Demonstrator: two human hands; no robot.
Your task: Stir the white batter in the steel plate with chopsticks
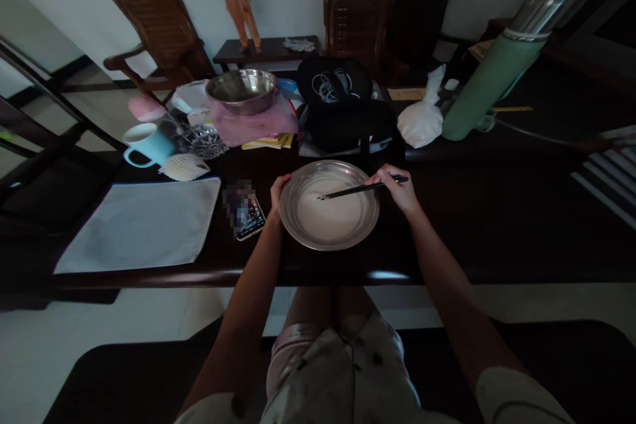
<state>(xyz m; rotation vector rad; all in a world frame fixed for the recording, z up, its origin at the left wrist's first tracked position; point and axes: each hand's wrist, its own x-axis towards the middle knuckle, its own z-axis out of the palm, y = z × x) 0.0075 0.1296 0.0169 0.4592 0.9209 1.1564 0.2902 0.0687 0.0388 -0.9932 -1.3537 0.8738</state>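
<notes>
A wide metal bowl (pixel 370 222) stands on the dark table in front of me, holding a pale, off-white liquid (pixel 330 215). My left hand (pixel 279 193) grips the bowl's left rim, its fingers partly hidden behind the wall. In my right hand (pixel 395 187), closed over the bowl's right edge, is a pair of black chopsticks (pixel 355 190). Their tips point left and dip into the liquid near the middle. Just left of my left forearm lies a phone (pixel 251 218) with its screen lit, partly blurred out.
Behind the bowl are a black bag (pixel 342 119), a tied bag of white powder (pixel 420 124) and a tall green thermos (pixel 491 79). A second metal bowl (pixel 243 103) rests on pink cloth. At left are a blue mug (pixel 149 144) and a grey pouch (pixel 144 225).
</notes>
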